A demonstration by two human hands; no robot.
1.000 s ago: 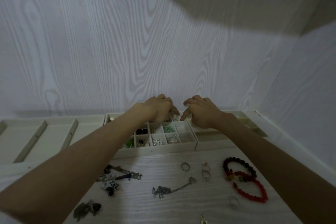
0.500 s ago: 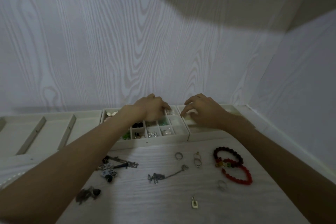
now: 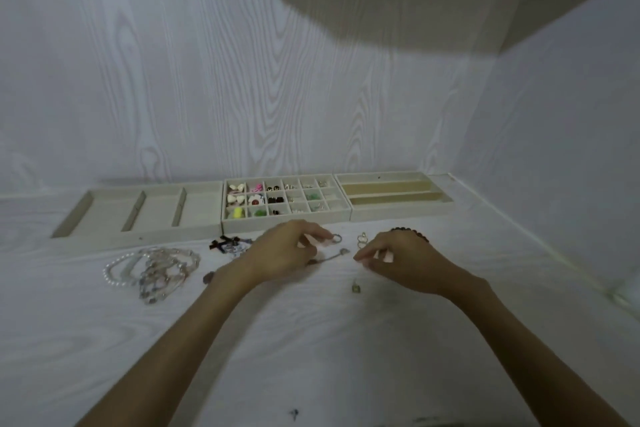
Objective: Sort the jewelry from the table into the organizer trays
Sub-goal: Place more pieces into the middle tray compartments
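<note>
Three beige organizer trays stand along the wall: a wide-slot tray [image 3: 138, 215], a grid tray [image 3: 287, 224] with earrings and small pieces in many cells, and a long-slot tray [image 3: 394, 196]. My left hand [image 3: 284, 250] hovers low over the table in front of the grid tray, its index fingertip at a small silver ring [image 3: 337, 238]. A chain with a charm [image 3: 334, 254] lies just under that hand. My right hand [image 3: 398, 258] hangs beside it with loosely curled fingers and nothing visible in it. A dark bead bracelet [image 3: 412, 230] shows partly behind it.
Pearl and crystal bracelets [image 3: 152, 269] lie in a heap at the left. A black bow clip [image 3: 228, 244] sits near the grid tray. A linked pair of rings [image 3: 362, 239] and a small pendant [image 3: 356, 287] lie between my hands. Walls close in behind and to the right.
Both hands have drawn back from the grid tray's far cells to the table in front of it. The left fingertip now meets the silver ring.
</note>
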